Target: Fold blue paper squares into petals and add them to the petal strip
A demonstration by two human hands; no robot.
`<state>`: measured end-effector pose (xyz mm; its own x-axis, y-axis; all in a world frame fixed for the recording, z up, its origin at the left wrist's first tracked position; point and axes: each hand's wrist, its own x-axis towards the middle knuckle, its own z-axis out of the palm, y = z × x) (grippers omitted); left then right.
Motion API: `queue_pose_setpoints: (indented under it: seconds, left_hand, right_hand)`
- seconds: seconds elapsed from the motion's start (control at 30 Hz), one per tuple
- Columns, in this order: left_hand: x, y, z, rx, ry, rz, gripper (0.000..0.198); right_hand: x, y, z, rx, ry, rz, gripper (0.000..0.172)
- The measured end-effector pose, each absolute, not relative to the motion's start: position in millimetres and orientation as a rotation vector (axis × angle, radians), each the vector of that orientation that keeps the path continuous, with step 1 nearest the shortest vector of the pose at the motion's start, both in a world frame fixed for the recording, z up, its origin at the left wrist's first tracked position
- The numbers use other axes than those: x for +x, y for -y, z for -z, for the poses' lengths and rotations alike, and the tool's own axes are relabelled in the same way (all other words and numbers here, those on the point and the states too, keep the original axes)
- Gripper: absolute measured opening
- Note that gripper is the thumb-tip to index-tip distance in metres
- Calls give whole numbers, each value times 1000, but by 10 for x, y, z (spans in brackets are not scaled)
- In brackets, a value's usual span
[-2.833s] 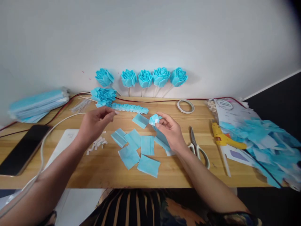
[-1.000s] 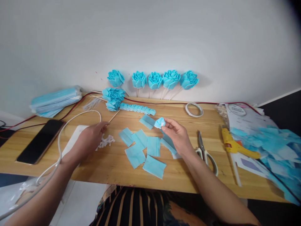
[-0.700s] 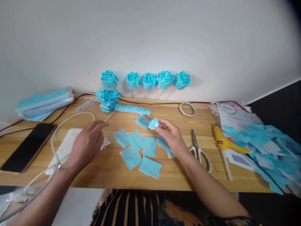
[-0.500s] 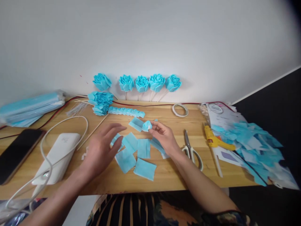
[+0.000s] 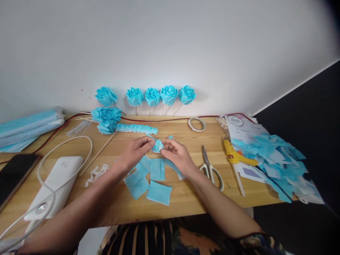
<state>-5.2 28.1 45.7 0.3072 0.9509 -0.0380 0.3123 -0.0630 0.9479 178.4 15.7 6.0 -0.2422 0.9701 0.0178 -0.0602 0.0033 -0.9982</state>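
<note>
Both hands meet over the middle of the wooden table (image 5: 186, 198). My left hand (image 5: 136, 152) and my right hand (image 5: 176, 155) pinch a small folded light-blue fabric piece (image 5: 158, 145) from either side, just above the table. Under and in front of the hands lie several loose light-blue fabric squares (image 5: 158, 193). A thin wooden stick (image 5: 98, 154) lies to the left of my left hand. Small white paper strips (image 5: 96, 173) lie near it.
Several finished blue fabric roses (image 5: 152, 96) lean on the wall; another rose (image 5: 106, 115) and a pleated blue strip (image 5: 136, 128) lie behind the hands. Scissors (image 5: 211, 170), yellow glue gun (image 5: 235, 156), tape roll (image 5: 197, 124), blue scraps (image 5: 276, 156) right. White power bank (image 5: 53, 184), cable, phone (image 5: 10, 173), mask stack (image 5: 23, 124) left.
My left hand left the white strips at the left and came right to join my right hand on the folded blue piece. The view has shifted so things sit further left.
</note>
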Motion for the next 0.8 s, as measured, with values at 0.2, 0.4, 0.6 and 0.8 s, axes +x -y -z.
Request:
queue_pose_setpoints:
  seconds: [0.2, 0.4, 0.6, 0.8]
  left_hand:
    - [-63, -257, -424, 1486, -1188, -806, 23]
    - [-70, -281, -325, 1372, -1205, -901, 22]
    - [-143, -285, -313, 1520, -1229, -927, 23]
    - [-148, -245, -317, 1920, -1175, -943, 18]
  right_hand:
    - [1792, -162, -37, -1045, 1356, -1419, 32]
    - [1806, -153, -16, -1006, 1421, -1489, 37]
    - [1842, -152, -139, -1052, 1499, -1473, 31]
    - [1853, -174, -197, -1115, 1538, -1438, 20]
